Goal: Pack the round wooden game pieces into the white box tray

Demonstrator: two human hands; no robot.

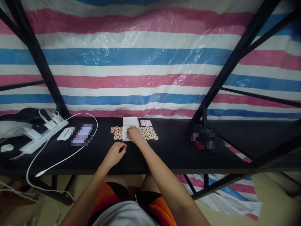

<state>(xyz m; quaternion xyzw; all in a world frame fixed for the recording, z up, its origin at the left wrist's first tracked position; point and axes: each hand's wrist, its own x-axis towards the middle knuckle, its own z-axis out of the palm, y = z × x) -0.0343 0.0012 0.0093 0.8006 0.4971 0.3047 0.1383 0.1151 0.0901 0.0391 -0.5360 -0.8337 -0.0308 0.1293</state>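
Observation:
Round wooden game pieces lie on the black table (174, 150) in two groups: a small left group (116, 131) and a larger right group (148, 132). Between them sits a white box (125, 133), with its white lid (130, 121) just behind it. My right hand (134, 134) rests over the box with its fingers curled down; what they hold is hidden. My left hand (115, 153) lies nearer to me on the table, its fingers curled in a loose pinch, and I cannot make out anything in them.
A small pink card (146, 122) lies beside the lid. At left are a phone (82, 134), a white mouse (64, 134), a white power strip (43, 135) with chargers and a long white cable (61, 160). Black frame bars (225, 72) slant at both sides.

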